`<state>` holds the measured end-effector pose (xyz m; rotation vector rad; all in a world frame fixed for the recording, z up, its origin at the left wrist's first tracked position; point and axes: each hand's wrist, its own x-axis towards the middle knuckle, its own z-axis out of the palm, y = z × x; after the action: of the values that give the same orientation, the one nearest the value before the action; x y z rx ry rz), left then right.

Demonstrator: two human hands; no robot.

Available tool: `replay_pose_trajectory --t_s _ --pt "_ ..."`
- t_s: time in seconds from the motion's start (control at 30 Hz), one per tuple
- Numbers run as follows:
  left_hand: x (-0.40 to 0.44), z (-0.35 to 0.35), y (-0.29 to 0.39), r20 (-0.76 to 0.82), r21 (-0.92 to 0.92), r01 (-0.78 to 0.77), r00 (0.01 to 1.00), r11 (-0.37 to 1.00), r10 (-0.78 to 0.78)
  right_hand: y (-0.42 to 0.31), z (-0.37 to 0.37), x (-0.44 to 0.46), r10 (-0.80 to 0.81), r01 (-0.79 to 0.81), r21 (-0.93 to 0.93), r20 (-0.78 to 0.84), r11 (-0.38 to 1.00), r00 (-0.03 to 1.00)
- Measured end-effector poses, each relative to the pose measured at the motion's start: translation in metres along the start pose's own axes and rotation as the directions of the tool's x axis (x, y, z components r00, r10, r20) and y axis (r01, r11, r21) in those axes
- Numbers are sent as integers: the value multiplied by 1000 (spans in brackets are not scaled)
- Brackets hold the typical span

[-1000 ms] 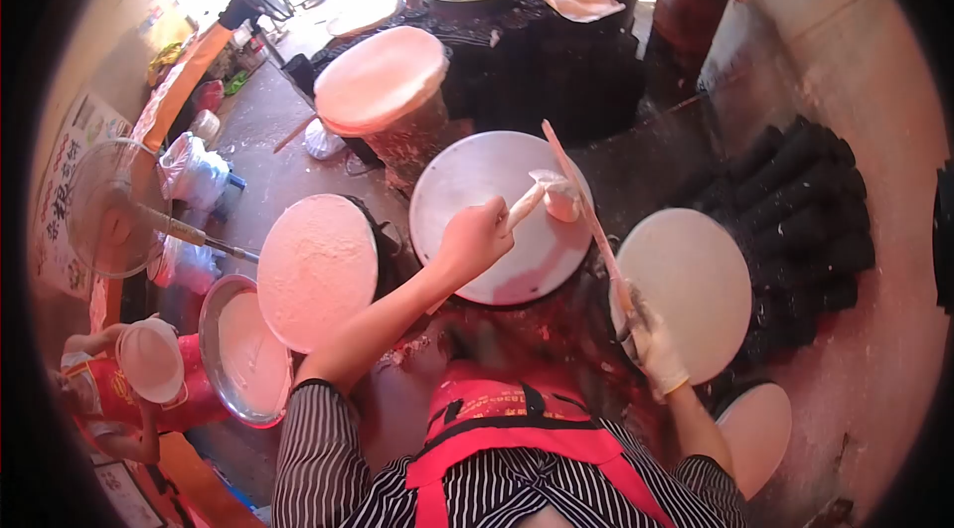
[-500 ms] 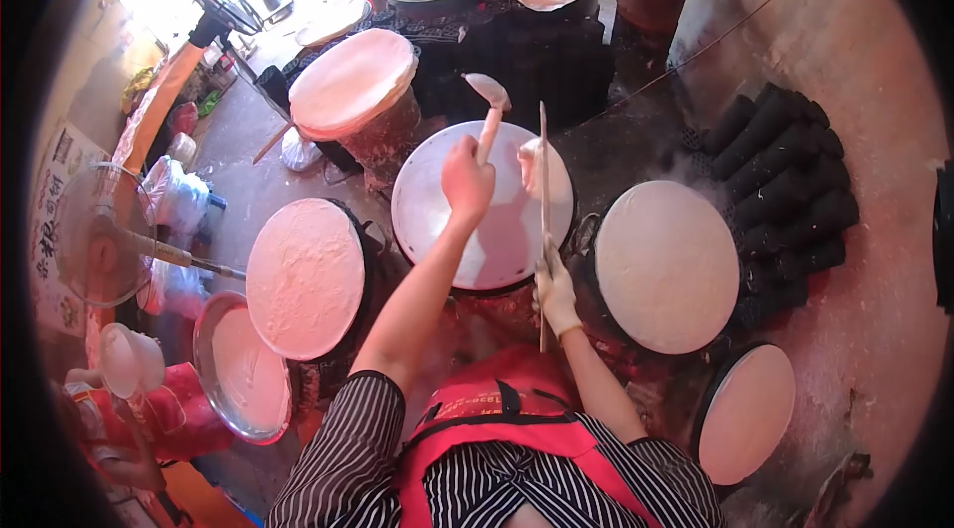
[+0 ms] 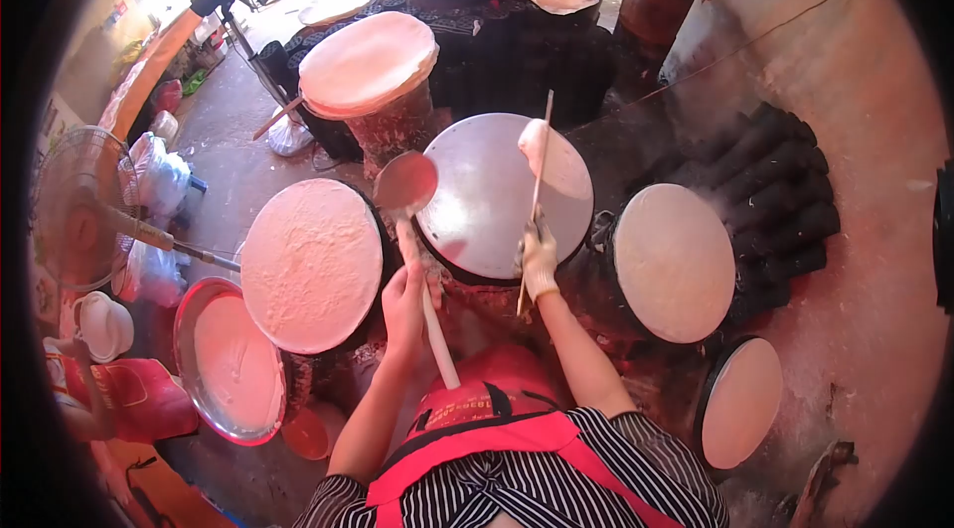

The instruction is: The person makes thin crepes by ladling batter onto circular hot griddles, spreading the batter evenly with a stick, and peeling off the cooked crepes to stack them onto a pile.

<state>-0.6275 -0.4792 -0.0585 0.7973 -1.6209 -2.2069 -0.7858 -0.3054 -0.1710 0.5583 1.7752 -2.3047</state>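
My left hand [image 3: 403,304] is wrapped round the handle of a ladle [image 3: 406,182], whose bowl hangs just left of the middle griddle [image 3: 477,200]. On my right hand [image 3: 540,255] is a pale glove with dark fingertips; it grips a long thin wooden stick [image 3: 543,160] that reaches across the griddle's right part. A lump of pale batter [image 3: 534,143] lies by the stick near the griddle's back edge, with a thin smear to its right. The rest of that griddle's surface is bare and shiny.
Batter-covered griddles stand left [image 3: 312,266] and right [image 3: 674,263], another [image 3: 742,403] at lower right. A batter basin [image 3: 237,361] is at lower left, near a person in red [image 3: 149,399]. Stacked pale sheets [image 3: 368,64] stand behind. Black cylinders [image 3: 775,205] and a fan [image 3: 84,208] flank them.
My left hand has drawn the ladle back and left, off the middle griddle. My right hand has brought the stick from the griddle's right edge onto it, and batter now lies beside the stick.
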Motion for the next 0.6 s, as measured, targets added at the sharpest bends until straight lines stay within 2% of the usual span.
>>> replay_pose_trajectory --t_s 0.07,0.1,0.17,0.2,0.3,0.33,0.37,0.43,0.5,0.53,0.6 --pt "-17 -29 -9 33 -186 192 981 964 -189 -20 17 -1 53 -41 -157 74 987 996" --pt "-22 -44 -9 54 -100 258 966 961 -254 -29 14 -11 50 -39 -162 67 986 996" --pt "-30 -71 -15 85 -50 282 957 958 -278 -51 -10 -30 187 -148 -183 219 972 958" --pt "-38 -69 -2 35 -123 315 949 941 -313 -50 -24 -40 187 -159 -150 190 976 964" --pt "-50 -89 -6 7 -65 303 953 951 -303 -8 -63 -37 -11 5 -158 -41 987 999" --pt "-52 -104 -8 145 47 318 936 947 -322 -8 -60 -40 -9 2 -162 -43 987 999" --pt "-56 -108 -12 146 46 320 935 946 -323 -10 -55 -41 16 -21 -183 -29 983 999" --pt "-65 -109 -9 92 -100 340 939 935 -332 -11 -37 -32 53 -41 -260 41 965 998" --pt "-71 -103 -6 44 -124 340 941 932 -337 7 -17 1 -56 94 -297 133 950 989" --pt "-74 -103 -11 -11 -146 336 940 930 -341 2 -5 3 -55 97 -297 147 950 988" --pt "-78 -100 -22 -77 -174 322 938 931 -339 -9 9 5 52 34 -370 219 929 974"
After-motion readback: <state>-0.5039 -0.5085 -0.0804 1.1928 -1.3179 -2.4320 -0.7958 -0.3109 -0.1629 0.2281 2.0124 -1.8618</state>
